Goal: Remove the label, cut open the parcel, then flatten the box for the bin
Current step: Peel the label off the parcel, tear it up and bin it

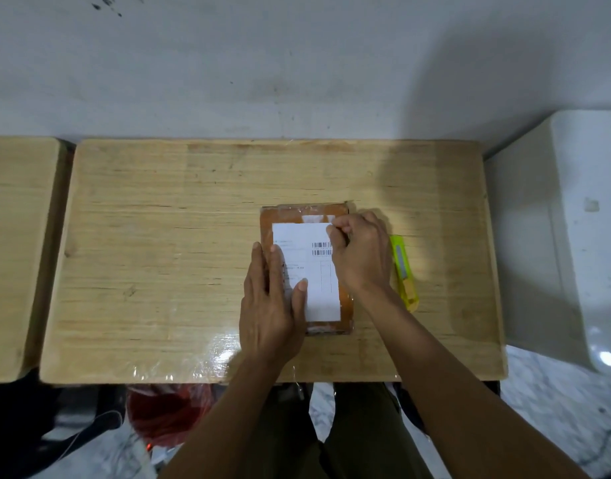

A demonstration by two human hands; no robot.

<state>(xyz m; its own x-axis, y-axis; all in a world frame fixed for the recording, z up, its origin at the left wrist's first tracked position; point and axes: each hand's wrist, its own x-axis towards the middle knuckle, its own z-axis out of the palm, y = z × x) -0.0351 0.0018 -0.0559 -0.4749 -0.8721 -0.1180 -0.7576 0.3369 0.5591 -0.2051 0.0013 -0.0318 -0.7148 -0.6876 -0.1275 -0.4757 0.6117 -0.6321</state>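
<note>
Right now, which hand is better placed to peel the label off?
The right hand: its fingertips already pinch at the label's top right corner. The left hand lies flat on the parcel, steadying it.

One brown parcel (306, 267); one white label (311, 271) on its top, bearing two barcodes (322, 248); one yellow-green utility knife (405, 273) beside parcel; two bare hands: left hand (271, 302), right hand (361, 254); two wooden tabletops: main one (159, 254), second (17, 254) at left; one white plastic chair (570, 219) at right; one red mesh bag (166, 414) under table.
</note>
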